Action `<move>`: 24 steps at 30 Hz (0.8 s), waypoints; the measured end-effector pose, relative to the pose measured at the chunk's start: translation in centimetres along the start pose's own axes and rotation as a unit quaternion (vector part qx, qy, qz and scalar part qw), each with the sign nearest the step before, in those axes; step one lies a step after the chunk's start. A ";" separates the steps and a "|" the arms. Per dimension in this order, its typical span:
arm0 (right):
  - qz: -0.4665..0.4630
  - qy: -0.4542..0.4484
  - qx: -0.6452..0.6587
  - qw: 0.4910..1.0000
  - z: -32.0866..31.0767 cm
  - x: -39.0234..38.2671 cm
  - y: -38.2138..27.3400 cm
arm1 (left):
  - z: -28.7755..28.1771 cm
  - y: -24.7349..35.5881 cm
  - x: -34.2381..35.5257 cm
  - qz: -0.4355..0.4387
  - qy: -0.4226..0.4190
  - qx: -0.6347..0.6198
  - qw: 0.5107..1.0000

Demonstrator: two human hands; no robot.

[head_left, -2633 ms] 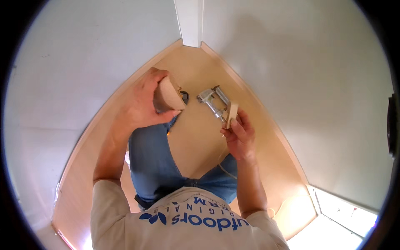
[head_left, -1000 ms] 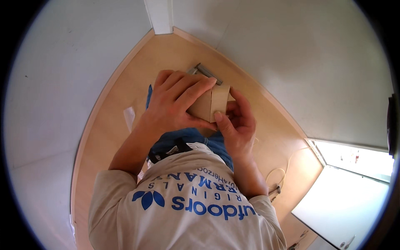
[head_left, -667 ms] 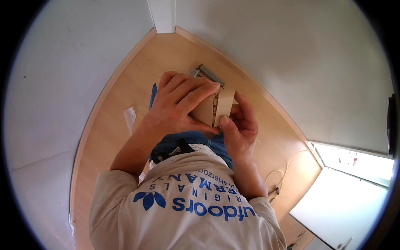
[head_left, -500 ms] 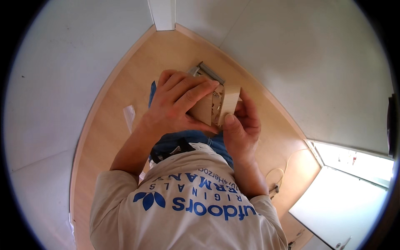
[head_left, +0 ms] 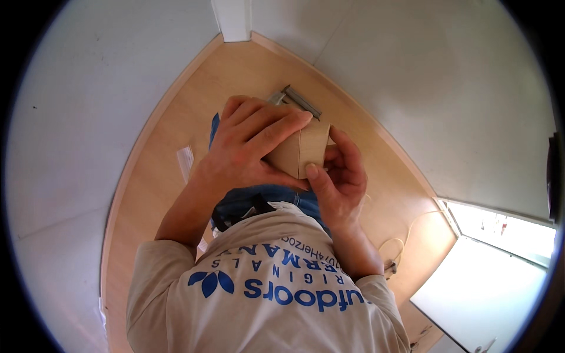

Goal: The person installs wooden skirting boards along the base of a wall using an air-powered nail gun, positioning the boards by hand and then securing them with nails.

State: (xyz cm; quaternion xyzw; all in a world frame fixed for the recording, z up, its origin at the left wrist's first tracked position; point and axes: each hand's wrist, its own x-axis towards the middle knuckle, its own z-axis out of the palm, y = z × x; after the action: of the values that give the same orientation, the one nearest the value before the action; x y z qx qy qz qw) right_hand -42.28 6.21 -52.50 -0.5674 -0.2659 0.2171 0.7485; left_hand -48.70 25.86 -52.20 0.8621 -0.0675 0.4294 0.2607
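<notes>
Two light wood-toned pieces of trim meet along a narrow straight seam in front of my body. My left hand [head_left: 241,135] grips the left trim piece [head_left: 285,156], its fingers laid over the top and its thumb along the lower edge. In my right hand [head_left: 341,182] is the right trim piece [head_left: 315,144], pinched with the thumb on its near face and the fingers behind its right edge. Just beyond the left fingertips a grey metal bar [head_left: 303,101] shows, partly hidden; I cannot tell what it belongs to.
A pale strip [head_left: 185,163] lies on the wood-toned floor [head_left: 153,206] at the left. Whitish walls [head_left: 400,88] with skirting converge at the far post [head_left: 233,20]. A yellowish cable [head_left: 406,235] curls on the right, near a white door panel [head_left: 477,294].
The right trim piece has moved left against the left piece, closing the gap between them. My right hand shifted slightly left with it; my left hand stays nearly in place.
</notes>
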 end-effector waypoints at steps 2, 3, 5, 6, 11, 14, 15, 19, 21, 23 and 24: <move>-0.013 0.004 -0.005 1.000 0.0 0.0 0.1 | 0.1 -0.1 0.1 0.008 0.003 0.007 1.000; -0.018 0.006 -0.002 1.000 0.1 0.1 0.0 | 0.1 0.0 0.2 0.009 0.004 0.013 1.000; -0.024 0.011 -0.008 1.000 0.1 0.0 0.0 | 0.3 0.3 0.4 0.011 0.008 0.024 1.000; -0.026 0.015 -0.017 0.999 0.1 -0.2 -0.1 | 0.4 0.4 0.4 0.010 0.007 0.027 1.000; -0.027 0.004 -0.017 0.999 -0.2 0.0 -0.2 | 0.5 0.2 0.4 0.004 0.003 0.018 1.000; -0.022 0.001 -0.011 1.000 -0.2 0.0 0.0 | 0.2 0.1 0.5 0.005 -0.003 0.019 1.000; -0.020 0.006 -0.015 1.000 -0.1 -0.1 0.1 | 0.2 0.1 0.5 0.005 -0.001 0.023 1.000; -0.027 0.023 0.001 0.999 0.3 0.0 0.2 | 0.4 0.2 0.5 0.004 0.004 0.034 0.999; -0.020 0.019 0.001 1.000 0.2 0.1 0.0 | 0.4 0.4 0.5 -0.003 0.005 0.036 0.999; -0.006 0.019 0.007 1.000 0.2 0.1 -0.3 | 0.5 0.7 0.5 -0.013 0.003 0.036 0.999; 0.004 0.020 0.012 1.000 0.2 0.2 -0.4 | 0.5 0.8 0.6 -0.020 0.002 0.033 0.999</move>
State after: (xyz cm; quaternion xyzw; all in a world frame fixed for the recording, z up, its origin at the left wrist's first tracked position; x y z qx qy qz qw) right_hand -42.27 6.37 -52.03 -0.5635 -0.2455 0.2118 0.7598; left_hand -48.26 24.97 -51.71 0.8704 -0.0357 0.4279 0.2409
